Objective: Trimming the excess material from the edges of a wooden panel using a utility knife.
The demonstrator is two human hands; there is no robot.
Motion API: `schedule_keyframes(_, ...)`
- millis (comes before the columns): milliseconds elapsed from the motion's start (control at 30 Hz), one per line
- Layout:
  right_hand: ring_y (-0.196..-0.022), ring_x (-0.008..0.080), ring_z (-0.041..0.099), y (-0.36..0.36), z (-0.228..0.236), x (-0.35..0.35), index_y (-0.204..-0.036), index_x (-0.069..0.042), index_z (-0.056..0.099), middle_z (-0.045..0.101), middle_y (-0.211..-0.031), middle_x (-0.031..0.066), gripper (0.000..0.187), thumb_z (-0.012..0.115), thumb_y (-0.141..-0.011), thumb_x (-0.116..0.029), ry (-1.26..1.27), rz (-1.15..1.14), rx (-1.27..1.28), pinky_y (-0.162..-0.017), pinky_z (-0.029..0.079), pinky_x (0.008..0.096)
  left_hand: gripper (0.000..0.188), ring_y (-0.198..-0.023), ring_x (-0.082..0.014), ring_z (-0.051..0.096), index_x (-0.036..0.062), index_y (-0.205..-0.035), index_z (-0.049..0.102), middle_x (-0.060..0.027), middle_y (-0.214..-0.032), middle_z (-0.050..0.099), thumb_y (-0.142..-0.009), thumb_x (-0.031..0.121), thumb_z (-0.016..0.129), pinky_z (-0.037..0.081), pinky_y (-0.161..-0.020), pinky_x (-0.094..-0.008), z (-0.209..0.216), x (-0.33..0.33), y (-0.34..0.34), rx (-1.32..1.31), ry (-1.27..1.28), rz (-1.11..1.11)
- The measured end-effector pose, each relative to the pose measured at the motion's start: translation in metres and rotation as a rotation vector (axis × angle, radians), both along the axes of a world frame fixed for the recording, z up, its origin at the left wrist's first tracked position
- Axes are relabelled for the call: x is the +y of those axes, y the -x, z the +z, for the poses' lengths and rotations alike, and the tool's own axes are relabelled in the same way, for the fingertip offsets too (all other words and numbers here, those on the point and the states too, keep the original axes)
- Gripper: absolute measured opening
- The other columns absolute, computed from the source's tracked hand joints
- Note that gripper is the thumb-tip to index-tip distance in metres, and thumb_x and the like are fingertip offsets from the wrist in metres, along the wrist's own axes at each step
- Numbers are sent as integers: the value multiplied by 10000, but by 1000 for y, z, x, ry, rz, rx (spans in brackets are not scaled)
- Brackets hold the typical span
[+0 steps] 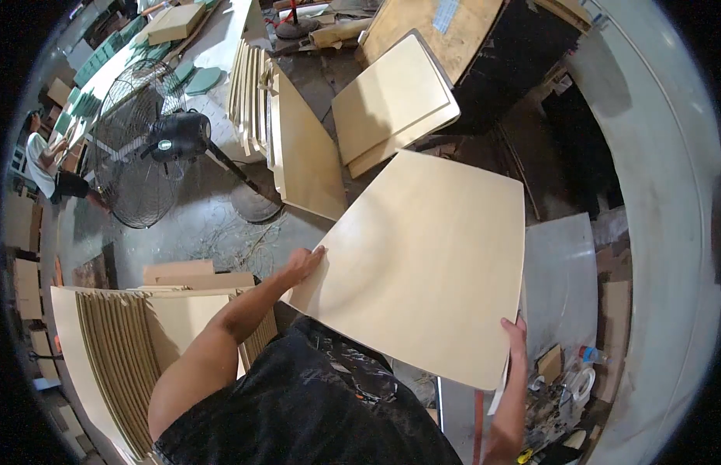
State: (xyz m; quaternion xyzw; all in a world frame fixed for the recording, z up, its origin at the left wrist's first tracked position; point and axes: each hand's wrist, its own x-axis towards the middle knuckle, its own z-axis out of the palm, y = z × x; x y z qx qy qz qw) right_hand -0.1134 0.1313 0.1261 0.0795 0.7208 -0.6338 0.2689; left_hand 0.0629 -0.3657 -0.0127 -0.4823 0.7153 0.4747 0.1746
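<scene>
Both hands are on one big pale plywood panel (422,263), a curved, rounded-corner sheet held out flat in front of the person's chest. The left hand (302,265) is pressed against the panel's left edge, fingers (314,254) laid over the top face and wrapped onto that edge. The right hand (517,335) grips the near right corner, fingers (515,325) curled over the rim, thumb side hidden beneath the sheet. So the panel hangs between the two sets of fingers, tilted, its far corner pointing away.

Just beyond the left fingers, a row of similar panels (298,147) stands on edge on the floor, and two more sheets (391,101) lean beyond the held panel's far edge. Down below the left forearm sits a tight stack of curved panels (120,349). Further left of the fingers, a black floor fan (147,143) stands on the concrete. Near the right fingers, a grey tabletop (558,271) carries tape rolls (581,384) and small clutter.
</scene>
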Motion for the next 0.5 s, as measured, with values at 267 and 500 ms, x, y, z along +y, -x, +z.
schedule_keyframes(267, -758, 218, 626, 89, 39, -99, -1088, 64, 538, 625, -930, 144, 338, 492, -814, -127, -274, 147, -285, -668, 513, 317, 610, -695, -227, 593, -72, -904, 635, -149, -845, 633, -813, 528, 566, 464, -630, -386, 2, -45, -11, -200, -332, 9)
schedule_keyframes(500, -717, 282, 638, 132, 36, -151, -1057, 88, 541, 635, -887, 191, 384, 474, -819, -206, -247, 194, -482, -674, 516, 372, 465, -604, -242, 617, -96, -931, 594, -152, -774, 624, -831, 357, 618, 494, -506, -362, 1, -72, -9, -156, -497, 197)
